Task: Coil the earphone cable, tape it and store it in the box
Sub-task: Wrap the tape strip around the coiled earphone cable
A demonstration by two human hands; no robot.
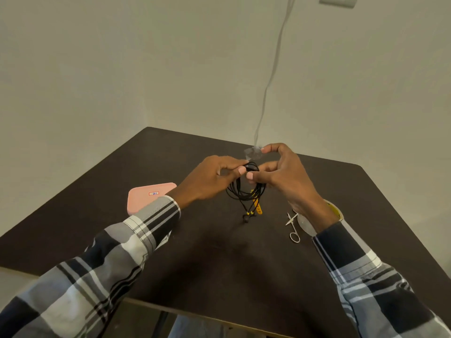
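Note:
A coiled black earphone cable [244,191] hangs above the dark table, its earbuds with yellow accents dangling at the bottom. My left hand [210,179] pinches the top of the coil from the left. My right hand [285,174] grips the coil's top with thumb and lower fingers, while its index finger carries a piece of clear tape [252,152] just above the coil. The pink box [144,197] lies closed on the table to the left, partly behind my left sleeve.
Small metal scissors [292,228] lie on the table [219,264] to the right, beside a tape roll [338,212] mostly hidden by my right wrist. A yellow strip [257,207] lies behind the cable. A white cord hangs down the wall.

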